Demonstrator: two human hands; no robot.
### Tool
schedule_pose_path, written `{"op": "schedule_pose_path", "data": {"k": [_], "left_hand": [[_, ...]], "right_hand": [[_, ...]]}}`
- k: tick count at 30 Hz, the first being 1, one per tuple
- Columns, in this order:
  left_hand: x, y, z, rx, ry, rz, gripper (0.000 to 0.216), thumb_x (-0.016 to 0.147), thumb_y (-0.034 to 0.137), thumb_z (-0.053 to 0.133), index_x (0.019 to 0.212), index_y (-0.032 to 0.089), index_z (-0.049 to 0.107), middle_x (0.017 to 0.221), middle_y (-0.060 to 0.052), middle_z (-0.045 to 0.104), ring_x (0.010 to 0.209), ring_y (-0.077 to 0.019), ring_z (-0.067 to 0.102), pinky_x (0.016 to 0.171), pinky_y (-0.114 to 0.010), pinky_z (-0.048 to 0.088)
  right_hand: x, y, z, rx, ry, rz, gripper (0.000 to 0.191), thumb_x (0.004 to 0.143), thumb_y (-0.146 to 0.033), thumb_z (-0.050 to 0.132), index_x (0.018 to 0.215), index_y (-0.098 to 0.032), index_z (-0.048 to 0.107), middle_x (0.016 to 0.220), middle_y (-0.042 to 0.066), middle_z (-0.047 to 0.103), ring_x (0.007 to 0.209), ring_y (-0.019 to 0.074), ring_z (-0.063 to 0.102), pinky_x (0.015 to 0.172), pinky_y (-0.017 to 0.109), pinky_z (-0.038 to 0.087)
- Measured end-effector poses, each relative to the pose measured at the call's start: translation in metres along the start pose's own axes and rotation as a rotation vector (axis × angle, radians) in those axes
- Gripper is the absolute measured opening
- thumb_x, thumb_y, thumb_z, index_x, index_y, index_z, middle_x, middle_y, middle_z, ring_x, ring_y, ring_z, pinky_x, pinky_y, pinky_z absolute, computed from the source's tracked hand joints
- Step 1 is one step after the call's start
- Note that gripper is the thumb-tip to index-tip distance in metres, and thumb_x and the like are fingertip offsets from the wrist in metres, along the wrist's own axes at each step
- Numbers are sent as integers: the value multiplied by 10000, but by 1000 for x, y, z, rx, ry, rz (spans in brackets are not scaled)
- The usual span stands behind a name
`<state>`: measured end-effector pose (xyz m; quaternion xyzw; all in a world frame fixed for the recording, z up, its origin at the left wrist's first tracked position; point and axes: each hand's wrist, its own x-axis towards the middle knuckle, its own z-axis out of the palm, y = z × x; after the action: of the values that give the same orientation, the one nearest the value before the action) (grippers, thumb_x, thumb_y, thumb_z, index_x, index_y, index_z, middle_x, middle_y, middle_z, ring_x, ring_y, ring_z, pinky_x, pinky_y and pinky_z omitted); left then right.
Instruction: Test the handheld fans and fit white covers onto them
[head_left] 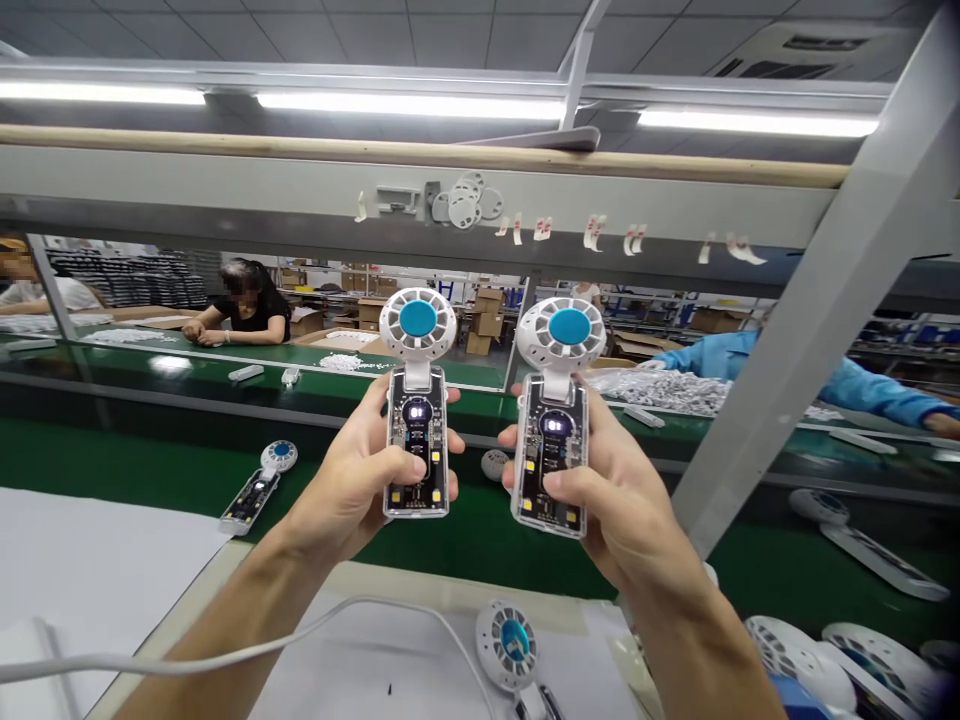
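Head view. Held upright, side by side, above a green belt (pixel 172 455): left fan (pixel 417 400), grasped in the left hand (pixel 367 470), and right fan (pixel 556 408), grasped in the right hand (pixel 615 480); on each, thumb across the front, fingers wrapped behind. Common to both: a round white head with slotted rim and blue central disc, a short white neck, and a clear rectangular case around a black circuit board with yellow squares and a small lit display. Between the two cases, a narrow open gap, with a small round white part (pixel 495 463) farther back. Left of the left hand, open green as far as a third fan (pixel 251 500), lying near the belt's edge. Below, a pale surface (pixel 337 680), crossed by a white cable (pixel 112 662) and carrying another fan (pixel 495 625), partly out of view. Beyond the right hand, a slanting post (pixel 802 320); above both heads, a long rail (pixel 285 180).
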<state>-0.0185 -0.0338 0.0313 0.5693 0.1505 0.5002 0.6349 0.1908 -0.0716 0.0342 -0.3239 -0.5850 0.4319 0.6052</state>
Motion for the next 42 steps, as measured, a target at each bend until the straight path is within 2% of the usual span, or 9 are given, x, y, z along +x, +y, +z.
{"op": "schedule_pose_path", "data": {"k": [3, 9, 15, 22, 29, 36, 42], "left_hand": [[-2, -1, 1, -9, 7, 15, 625, 705, 100, 685, 1275, 225, 461, 924, -50, 686, 650, -185, 679, 541, -263, 536], [-3, -2, 3, 13, 20, -21, 549, 796, 179, 684, 1287, 216, 443, 971, -74, 690, 671, -187, 692, 555, -256, 541], [-5, 0, 3, 19, -11, -8, 575, 790, 162, 680, 1315, 214, 451, 991, -80, 690, 694, -179, 690, 551, -227, 521], [-6, 3, 7, 24, 54, -4, 577, 797, 143, 644, 1318, 188, 400, 929, -73, 699, 648, -172, 673, 560, -257, 538], [-3, -2, 8, 13, 100, 69, 530, 786, 138, 640, 1267, 178, 421, 936, -79, 711, 622, -178, 683, 542, -269, 553], [-4, -5, 9, -46, 70, 70, 543, 770, 132, 632, 1275, 180, 436, 927, -74, 711, 608, -185, 687, 510, -261, 542], [-4, -7, 11, -83, 56, 76, 533, 773, 119, 607, 1273, 188, 435, 927, -66, 717, 598, -186, 691, 561, -308, 570]], "right_hand": [[0, -1, 1, 8, 8, 21, 890, 700, -150, 651, 1496, -314, 287, 972, 24, 699, 724, 188, 694, 601, 291, 577], [1, 4, 0, 35, -12, 46, 915, 738, -206, 673, 1533, -311, 233, 1009, 41, 708, 730, 191, 700, 619, 305, 591], [-2, 0, -3, 13, 14, -21, 887, 685, -133, 641, 1493, -272, 301, 999, 42, 715, 743, 181, 703, 608, 267, 573], [-9, -11, 5, 60, 68, 7, 743, 774, -209, 675, 1443, -267, 358, 1043, 59, 691, 715, 177, 683, 532, 253, 535], [-6, -10, 7, 125, 20, 64, 705, 772, -182, 660, 1417, -231, 380, 989, 57, 703, 701, 155, 672, 559, 229, 535], [-6, -8, 7, 112, 43, 53, 686, 752, -170, 651, 1395, -228, 421, 999, 56, 692, 686, 161, 676, 513, 214, 512], [-7, -8, 9, 148, 5, 72, 664, 760, -174, 656, 1381, -243, 431, 985, 53, 687, 681, 150, 660, 516, 218, 528]]}}
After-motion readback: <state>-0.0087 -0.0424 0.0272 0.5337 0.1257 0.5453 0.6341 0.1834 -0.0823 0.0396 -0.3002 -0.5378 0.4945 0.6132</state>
